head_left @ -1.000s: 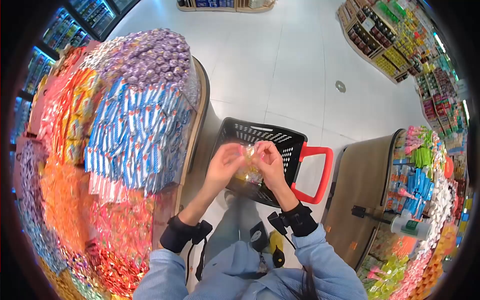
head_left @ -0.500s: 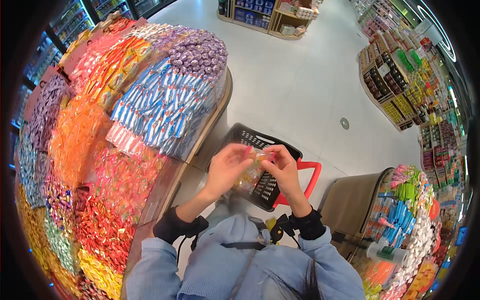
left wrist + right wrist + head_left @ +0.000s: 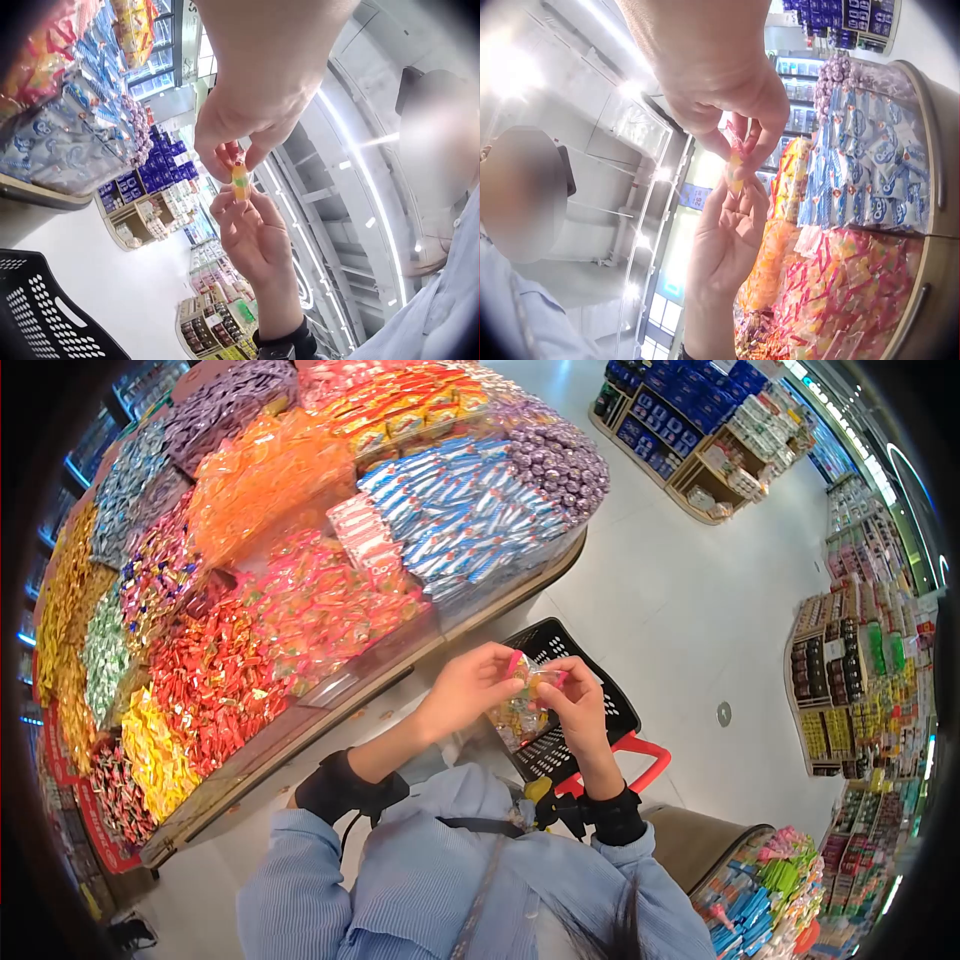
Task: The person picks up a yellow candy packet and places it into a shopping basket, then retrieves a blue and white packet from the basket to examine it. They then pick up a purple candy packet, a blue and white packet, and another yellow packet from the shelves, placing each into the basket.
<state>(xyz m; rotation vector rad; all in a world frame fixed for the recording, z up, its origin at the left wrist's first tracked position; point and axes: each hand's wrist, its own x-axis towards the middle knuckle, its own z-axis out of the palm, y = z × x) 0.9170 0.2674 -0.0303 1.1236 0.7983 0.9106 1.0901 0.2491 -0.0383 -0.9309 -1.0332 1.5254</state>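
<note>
A small candy in clear wrapping with pink ends (image 3: 538, 678) is pinched at one end by the left hand (image 3: 455, 695) and at the other by the right hand (image 3: 582, 715). Its yellow-orange middle with a green patch (image 3: 240, 180) shows between the fingertips in the left wrist view. Both hands' thumbs and fingers meet around the candy (image 3: 736, 171) in the right wrist view. Below the hands, a clear bag of sweets (image 3: 518, 722) shows over the black basket (image 3: 622, 712); whether it hangs or lies there, I cannot tell.
A long display of wrapped sweets (image 3: 300, 590) fills the left side, its wooden edge (image 3: 520, 595) close to the basket. The basket's red handle (image 3: 657, 760) points right. Another sweets counter (image 3: 690, 850) stands at the lower right, shelves (image 3: 850, 680) beyond.
The head view has turned left, bringing more of the sweets display into sight and shifting the basket rightward in the picture. Both hands still hold the small candy.
</note>
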